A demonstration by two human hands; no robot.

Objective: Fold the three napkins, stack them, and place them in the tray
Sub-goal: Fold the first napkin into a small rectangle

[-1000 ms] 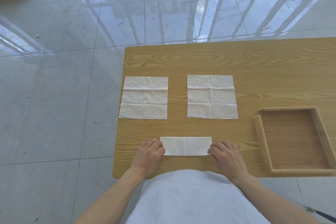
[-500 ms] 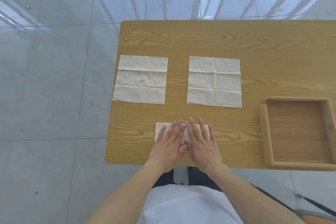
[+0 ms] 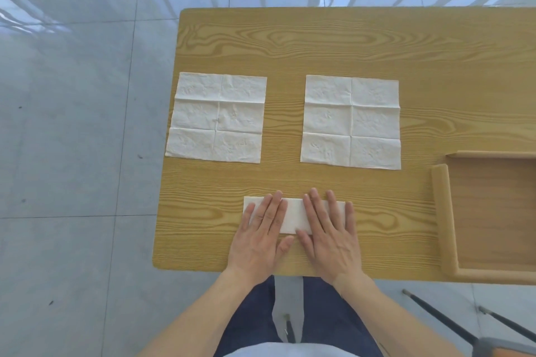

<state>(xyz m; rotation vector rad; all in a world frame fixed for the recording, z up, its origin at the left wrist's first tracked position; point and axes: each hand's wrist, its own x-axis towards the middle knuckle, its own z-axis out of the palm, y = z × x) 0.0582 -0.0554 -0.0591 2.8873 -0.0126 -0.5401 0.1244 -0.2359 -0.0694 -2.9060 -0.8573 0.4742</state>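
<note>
A white napkin folded into a narrow strip (image 3: pixel 294 216) lies near the table's front edge. My left hand (image 3: pixel 261 236) rests flat on its left part, fingers spread. My right hand (image 3: pixel 330 235) presses flat on its right part. Only the strip's middle and its ends show between and beside the hands. Two unfolded white napkins lie flat behind: one at the left (image 3: pixel 217 116), one in the middle (image 3: pixel 351 121). A wooden tray (image 3: pixel 441 220) sits at the right with nothing in it, cut off by the frame's edge.
The wooden table (image 3: pixel 319 40) ends at its left edge near the left napkin, with grey tiled floor (image 3: pixel 72 124) beyond. Dark chair legs (image 3: pixel 441 316) show below the table at the lower right.
My hands went from the strip's ends to its middle, laid flat, and have now slid slightly apart along it. The camera has tilted further down.
</note>
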